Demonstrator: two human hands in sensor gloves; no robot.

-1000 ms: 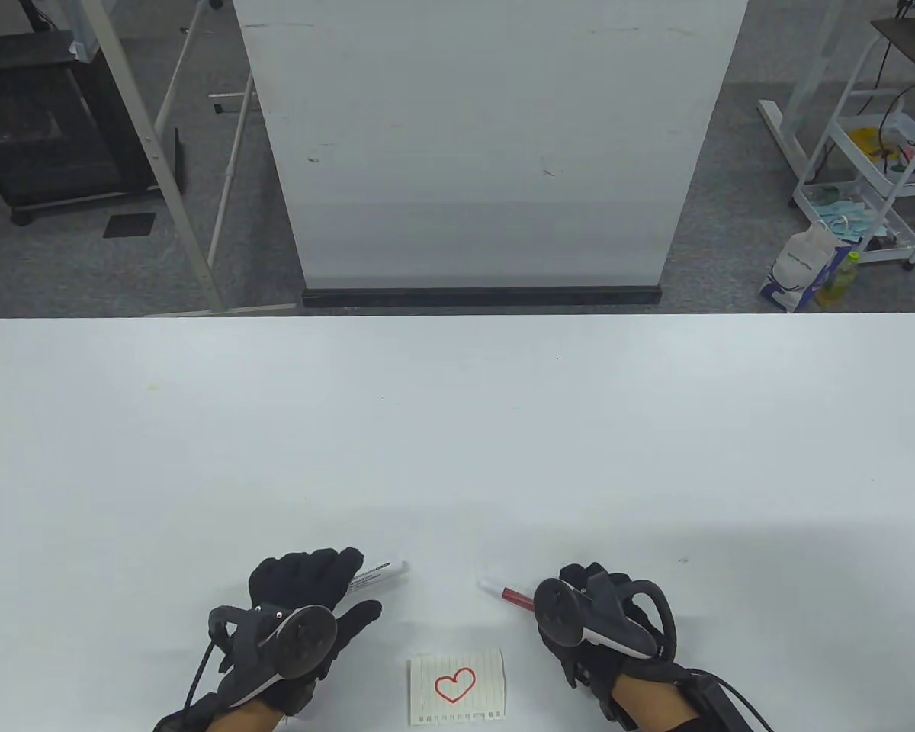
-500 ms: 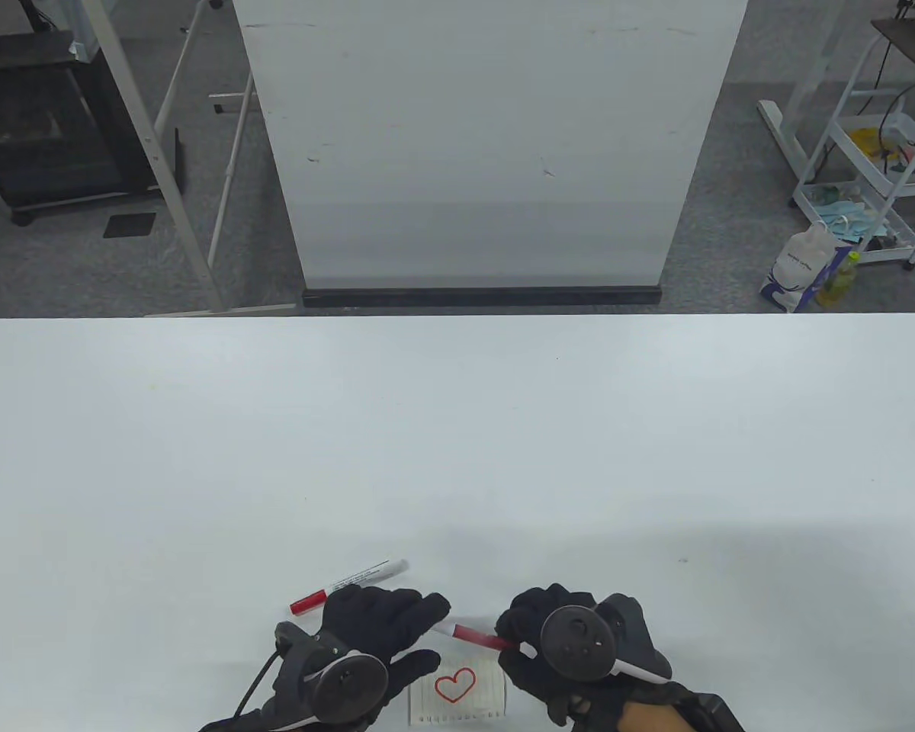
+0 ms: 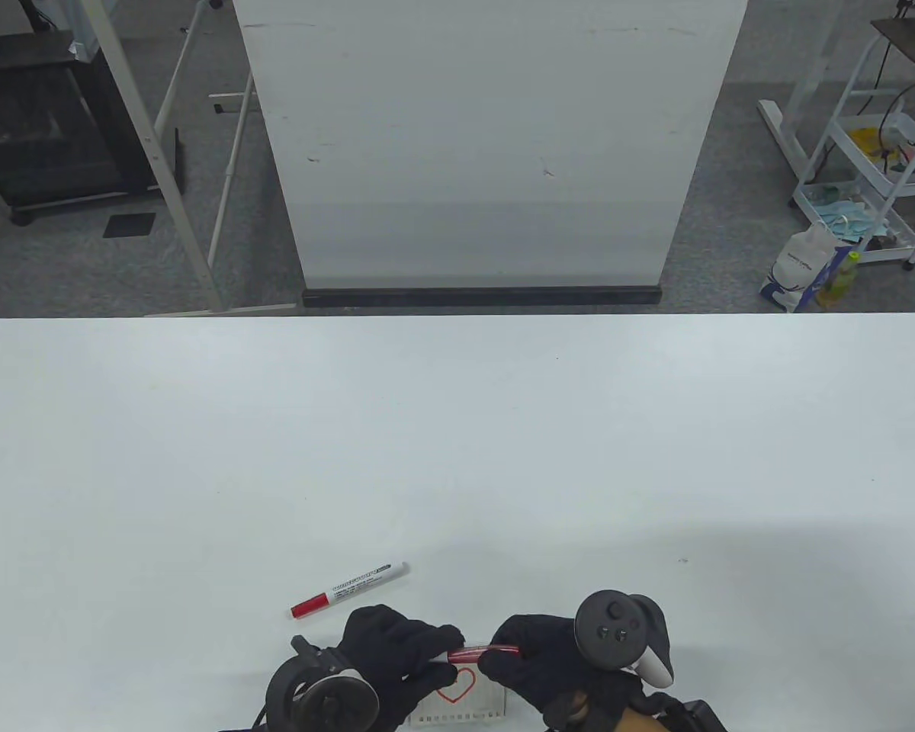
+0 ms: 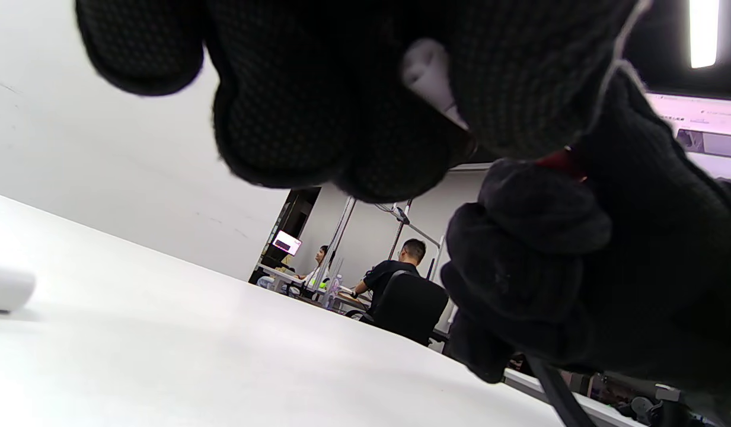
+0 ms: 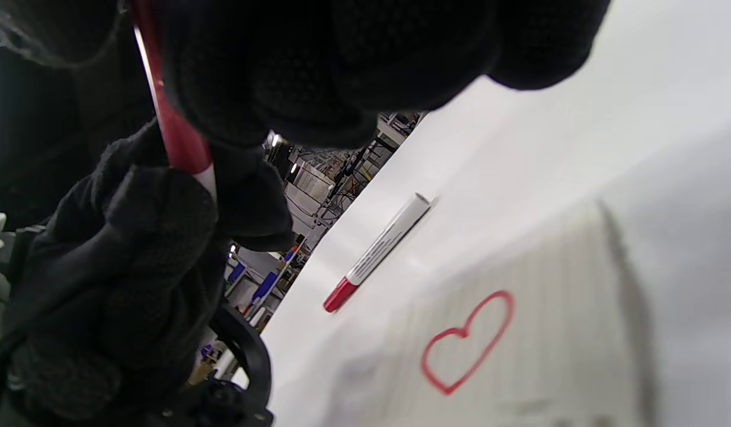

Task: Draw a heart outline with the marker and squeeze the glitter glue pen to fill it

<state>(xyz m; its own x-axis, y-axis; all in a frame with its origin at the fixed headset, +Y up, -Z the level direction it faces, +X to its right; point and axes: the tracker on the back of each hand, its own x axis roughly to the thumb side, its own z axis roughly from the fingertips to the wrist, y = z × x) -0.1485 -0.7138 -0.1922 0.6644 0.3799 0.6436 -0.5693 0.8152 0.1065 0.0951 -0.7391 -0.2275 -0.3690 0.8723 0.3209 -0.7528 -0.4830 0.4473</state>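
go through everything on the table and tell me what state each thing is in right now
marker: capped, lying on the table, untouched.
glitter glue pen: held level above the paper, gripped at both ends.
heart outline: drawn in red, unfilled.
paper: flat on the table.
left hand: grips the pen's white end.
right hand: grips the pen's red barrel.

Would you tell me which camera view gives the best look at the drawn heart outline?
The right wrist view: the heart outline shows whole and unfilled on the paper. In the table view the heart is small and partly hidden behind the two hands. The left wrist view shows none of it.
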